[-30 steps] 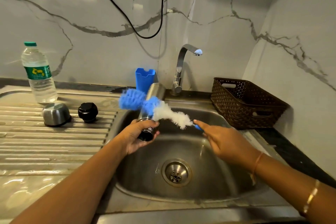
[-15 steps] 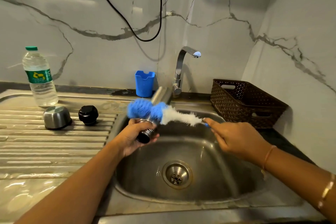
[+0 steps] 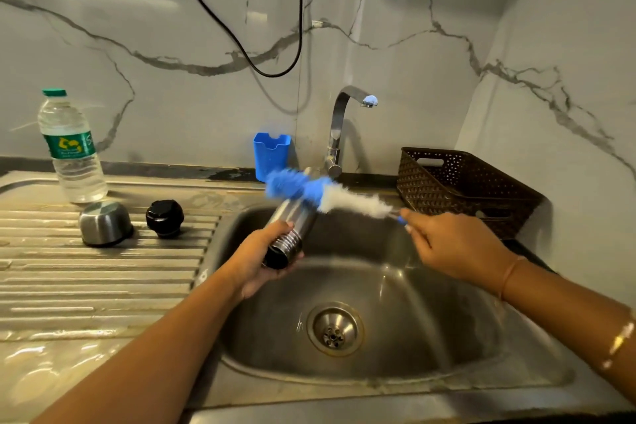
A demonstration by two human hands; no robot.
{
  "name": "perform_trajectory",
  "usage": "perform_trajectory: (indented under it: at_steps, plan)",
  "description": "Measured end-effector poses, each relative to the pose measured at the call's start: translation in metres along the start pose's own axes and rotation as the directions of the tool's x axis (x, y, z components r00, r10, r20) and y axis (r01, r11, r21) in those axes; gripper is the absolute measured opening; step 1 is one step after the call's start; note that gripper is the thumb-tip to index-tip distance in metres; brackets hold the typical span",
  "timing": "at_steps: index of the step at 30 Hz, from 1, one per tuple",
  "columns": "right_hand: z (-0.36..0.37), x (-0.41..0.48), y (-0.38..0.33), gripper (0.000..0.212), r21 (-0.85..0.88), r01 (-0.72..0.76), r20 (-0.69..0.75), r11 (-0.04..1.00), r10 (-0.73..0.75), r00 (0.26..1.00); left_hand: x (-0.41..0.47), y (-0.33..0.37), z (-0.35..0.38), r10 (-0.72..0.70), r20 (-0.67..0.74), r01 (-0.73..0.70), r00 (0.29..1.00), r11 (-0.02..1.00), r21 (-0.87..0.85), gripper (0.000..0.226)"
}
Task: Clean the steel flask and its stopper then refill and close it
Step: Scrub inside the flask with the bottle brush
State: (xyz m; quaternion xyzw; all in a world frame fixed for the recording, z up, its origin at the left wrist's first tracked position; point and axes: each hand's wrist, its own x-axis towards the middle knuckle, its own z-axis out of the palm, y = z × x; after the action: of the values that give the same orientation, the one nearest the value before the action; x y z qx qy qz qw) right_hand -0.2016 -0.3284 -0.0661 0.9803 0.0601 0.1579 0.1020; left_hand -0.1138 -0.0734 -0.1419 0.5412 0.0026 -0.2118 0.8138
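Observation:
My left hand (image 3: 256,260) grips the steel flask (image 3: 292,222) near its threaded neck and holds it tilted over the sink (image 3: 395,293), mouth toward me. My right hand (image 3: 451,244) pinches the handle of a blue and white bottle brush (image 3: 323,194), whose bristles lie across the outside of the flask's body. The black stopper (image 3: 164,218) and the steel cup lid (image 3: 105,223) stand on the ribbed drainboard (image 3: 86,279) to the left.
A plastic water bottle (image 3: 70,148) stands at the back left of the drainboard. A blue holder (image 3: 272,155) and the tap (image 3: 344,129) sit behind the sink. A brown woven basket (image 3: 461,189) is at the right. A black cable hangs on the wall.
The brush has slid to the right and up along the flask's outside as my right hand drew away. The flask stayed over the sink in my left hand.

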Motion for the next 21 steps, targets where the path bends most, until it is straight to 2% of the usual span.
perform_trajectory:
  at_steps: [1,3,5,7,9,11,13,15,17,21]
  plan:
    - [-0.003,0.006,0.005,0.041,0.016,-0.069,-0.011,0.998,0.069,0.998,-0.001,0.001,0.001,-0.022,0.014,0.023,1.000,0.998,-0.066,0.023]
    - [-0.007,0.015,0.011,0.041,0.067,-0.139,-0.034,0.988,0.142,0.989,-0.002,0.003,0.003,-0.044,0.050,0.051,0.998,0.986,-0.162,0.030]
    - [-0.010,0.016,0.007,0.040,0.124,-0.071,-0.020,0.990,0.074,0.997,-0.001,0.004,0.001,-0.061,0.109,0.084,0.992,0.970,-0.226,0.046]
    - [-0.015,0.014,-0.001,0.040,0.199,0.061,0.005,0.978,-0.063,0.998,0.000,0.005,-0.003,-0.064,0.159,0.106,0.985,0.956,-0.275,0.066]
    - [-0.020,0.013,-0.003,0.041,0.149,0.146,0.008,0.978,-0.149,0.989,0.002,0.005,-0.008,-0.082,0.200,0.137,0.976,0.950,-0.280,0.096]
    - [-0.024,0.018,0.003,0.041,0.054,0.107,-0.013,0.993,-0.106,0.994,0.003,0.004,-0.009,-0.110,0.243,0.179,0.964,0.941,-0.288,0.106]
    - [-0.028,0.023,0.011,0.039,-0.007,-0.017,-0.019,1.000,0.017,1.000,0.001,0.004,-0.004,-0.125,0.280,0.218,0.952,0.918,-0.330,0.108]
    - [-0.032,0.027,0.017,0.038,-0.036,-0.072,0.002,0.997,0.072,0.997,-0.002,0.005,0.000,-0.143,0.291,0.238,0.946,0.915,-0.326,0.109]
    - [-0.033,0.025,0.019,0.039,0.012,-0.013,0.026,1.000,0.013,1.000,-0.005,0.005,0.003,-0.152,0.289,0.235,0.945,0.931,-0.278,0.106]
    - [-0.038,0.008,0.009,0.038,0.125,0.171,0.106,0.977,-0.184,0.977,-0.006,0.006,0.002,-0.161,0.174,0.203,0.972,0.945,-0.258,0.066]
